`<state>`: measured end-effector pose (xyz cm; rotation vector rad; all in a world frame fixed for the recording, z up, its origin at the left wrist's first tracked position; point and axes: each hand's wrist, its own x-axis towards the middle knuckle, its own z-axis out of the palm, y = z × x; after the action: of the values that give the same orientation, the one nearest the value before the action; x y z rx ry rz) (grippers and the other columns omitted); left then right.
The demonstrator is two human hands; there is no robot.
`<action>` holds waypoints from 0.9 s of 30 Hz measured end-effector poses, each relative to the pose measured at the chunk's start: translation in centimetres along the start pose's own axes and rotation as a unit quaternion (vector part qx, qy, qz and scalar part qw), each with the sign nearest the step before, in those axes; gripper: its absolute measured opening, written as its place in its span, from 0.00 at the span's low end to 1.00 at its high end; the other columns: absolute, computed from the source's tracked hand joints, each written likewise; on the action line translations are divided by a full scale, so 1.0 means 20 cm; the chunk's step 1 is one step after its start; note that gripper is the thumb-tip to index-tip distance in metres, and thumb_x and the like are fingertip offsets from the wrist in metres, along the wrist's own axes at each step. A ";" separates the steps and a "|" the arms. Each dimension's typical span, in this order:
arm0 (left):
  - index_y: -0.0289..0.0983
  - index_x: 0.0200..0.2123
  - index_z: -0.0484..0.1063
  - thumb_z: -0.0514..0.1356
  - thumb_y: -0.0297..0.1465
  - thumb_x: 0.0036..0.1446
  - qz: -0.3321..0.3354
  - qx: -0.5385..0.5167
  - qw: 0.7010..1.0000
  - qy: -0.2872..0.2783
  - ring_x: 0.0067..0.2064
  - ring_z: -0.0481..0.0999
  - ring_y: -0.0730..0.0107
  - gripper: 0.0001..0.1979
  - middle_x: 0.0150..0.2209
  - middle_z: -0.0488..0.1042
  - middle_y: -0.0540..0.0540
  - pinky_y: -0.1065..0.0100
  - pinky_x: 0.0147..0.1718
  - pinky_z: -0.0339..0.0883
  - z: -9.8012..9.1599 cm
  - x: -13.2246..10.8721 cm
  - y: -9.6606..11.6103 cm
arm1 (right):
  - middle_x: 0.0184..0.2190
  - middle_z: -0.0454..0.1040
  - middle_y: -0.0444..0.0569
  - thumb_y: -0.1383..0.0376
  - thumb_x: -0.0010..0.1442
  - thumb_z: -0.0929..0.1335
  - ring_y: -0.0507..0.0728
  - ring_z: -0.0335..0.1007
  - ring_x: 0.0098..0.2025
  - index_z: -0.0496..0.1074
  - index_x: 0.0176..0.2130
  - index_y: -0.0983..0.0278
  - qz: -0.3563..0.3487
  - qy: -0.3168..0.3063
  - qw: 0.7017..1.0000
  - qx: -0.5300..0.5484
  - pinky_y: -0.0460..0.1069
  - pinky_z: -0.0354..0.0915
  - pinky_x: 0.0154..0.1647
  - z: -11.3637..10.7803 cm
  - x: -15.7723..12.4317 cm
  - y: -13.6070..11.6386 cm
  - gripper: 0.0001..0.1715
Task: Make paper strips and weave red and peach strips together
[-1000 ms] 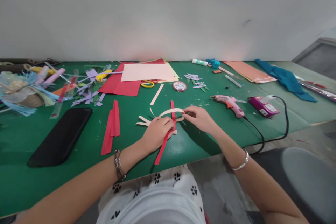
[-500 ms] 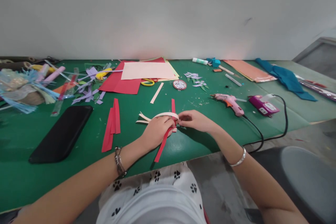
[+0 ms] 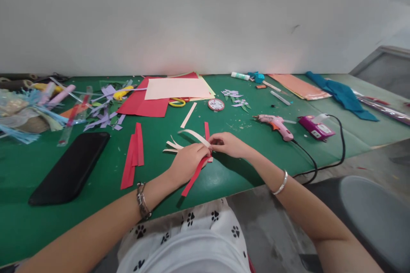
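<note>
Both hands meet over a small weave of red and cream paper strips near the table's front edge. My left hand (image 3: 188,162) is closed on the strips, partly covering them. One red paper strip (image 3: 194,178) slants out below its fingers, and another red end stands out beyond them. Cream strip ends (image 3: 173,144) fan out to the left of the hand. My right hand (image 3: 229,144) pinches a curved cream paper strip (image 3: 196,135) close to the left fingertips. The crossing of the strips is mostly hidden by the fingers.
Loose red strips (image 3: 133,155) and a black phone-like slab (image 3: 70,166) lie left. Behind are paper sheets (image 3: 177,88), yellow-handled scissors (image 3: 177,102) and a round pin case (image 3: 216,104). A pink glue gun (image 3: 277,124) with a cord and a purple box (image 3: 315,127) lie right.
The cream strip that bent back over my left hand has sprung straighter, its free end now raised to the upper left. Both hands stay together at the weave; the view has shifted slightly.
</note>
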<state>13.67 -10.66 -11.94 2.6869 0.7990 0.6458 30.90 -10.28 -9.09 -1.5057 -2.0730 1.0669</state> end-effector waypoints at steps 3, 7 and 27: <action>0.35 0.31 0.67 0.51 0.31 0.57 -0.006 0.009 1.000 -0.007 0.35 0.70 0.71 0.07 0.33 0.70 0.48 0.72 0.32 0.63 -0.01 0.00 0.01 | 0.22 0.68 0.43 0.66 0.49 0.65 0.48 0.58 0.23 0.70 0.27 0.68 0.000 0.014 1.000 -0.006 0.43 0.54 0.25 0.01 0.00 0.00 0.07; 0.35 0.32 0.67 0.50 0.32 0.58 -0.017 0.035 0.999 -0.013 0.32 0.69 0.73 0.09 0.32 0.67 0.48 0.73 0.28 0.62 -0.02 0.00 0.02 | 0.23 0.69 0.44 0.69 0.49 0.65 0.48 0.59 0.25 0.71 0.25 0.67 -0.034 0.025 0.998 -0.035 0.43 0.54 0.26 0.02 -0.01 0.00 0.06; 0.38 0.32 0.69 0.52 0.33 0.57 -0.053 0.058 0.997 -0.010 0.38 0.66 0.68 0.08 0.34 0.72 0.51 0.63 0.38 0.48 -0.03 0.02 0.02 | 0.23 0.63 0.43 0.76 0.49 0.62 0.48 0.58 0.26 0.66 0.25 0.66 -0.112 0.075 0.986 -0.093 0.44 0.57 0.28 0.07 -0.07 0.00 0.08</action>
<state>13.82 -10.76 -11.03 2.7261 0.9940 0.5618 30.60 -12.09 -9.78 -1.3474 -2.2201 0.6727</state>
